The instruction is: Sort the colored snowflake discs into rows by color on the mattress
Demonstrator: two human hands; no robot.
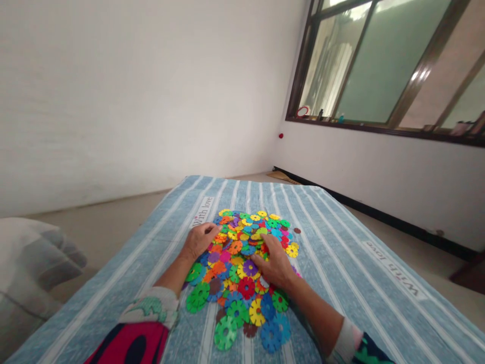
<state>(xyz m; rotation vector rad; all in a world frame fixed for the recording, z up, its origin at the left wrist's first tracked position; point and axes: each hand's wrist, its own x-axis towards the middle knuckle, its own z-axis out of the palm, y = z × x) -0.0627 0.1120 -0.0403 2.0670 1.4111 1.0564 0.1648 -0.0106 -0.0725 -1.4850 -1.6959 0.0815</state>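
Note:
A heap of colourful plastic snowflake discs (246, 287), notched round the edge and with a hole in the middle, lies spread on the striped cloth. At the heap's left edge is my left hand (200, 240), its thumb and fingers curled together in a pinch; whatever is between the tips is too small to make out. My right hand (275, 260) rests on the right side of the heap, thumb and fingers apart. Its fingertips touch discs near a yellow-green disc (259, 233), and a purple disc (250, 268) lies below its thumb. Both palms are hidden.
The blue-and-white striped cloth (322, 253) covers a bed-like surface with its far edge towards the white wall. A single brown disc (297, 230) lies right of the heap. Sheer whitish fabric (34, 263) hangs at the left. Small items stand on the window sill (359, 124).

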